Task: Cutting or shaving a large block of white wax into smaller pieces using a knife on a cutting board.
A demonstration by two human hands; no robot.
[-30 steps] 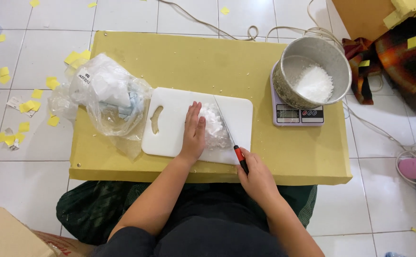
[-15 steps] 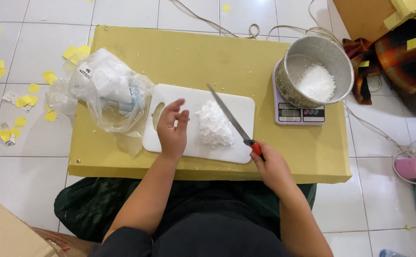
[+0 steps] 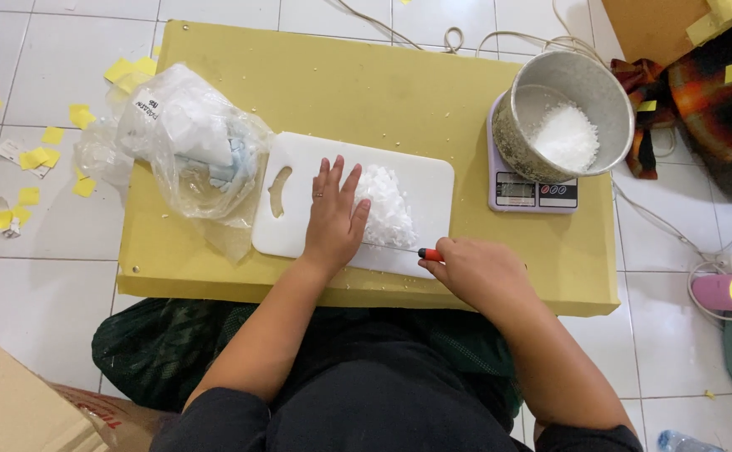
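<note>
A white cutting board (image 3: pixel 420 180) lies on a low yellow table (image 3: pixel 366 92). A pile of white flaky chunks (image 3: pixel 387 205) sits on the board. My left hand (image 3: pixel 332 213) lies flat on the board, fingers spread, touching the pile's left side. My right hand (image 3: pixel 479 272) grips the red handle of a knife (image 3: pixel 399 249) at the board's near edge. Its blade lies flat, pointing left under the pile and my left hand.
A metal pot (image 3: pixel 563 113) with white flakes stands on a digital kitchen scale (image 3: pixel 533 191) at the table's right. A clear plastic bag (image 3: pixel 190 142) of white blocks rests at the left. Yellow paper scraps (image 3: pixel 35 155) litter the tiled floor. Cables run behind the table.
The knife swung from a raised diagonal down to lie flat along the board's near edge. My left hand went from lifted with curled fingers to flat beside the pile.
</note>
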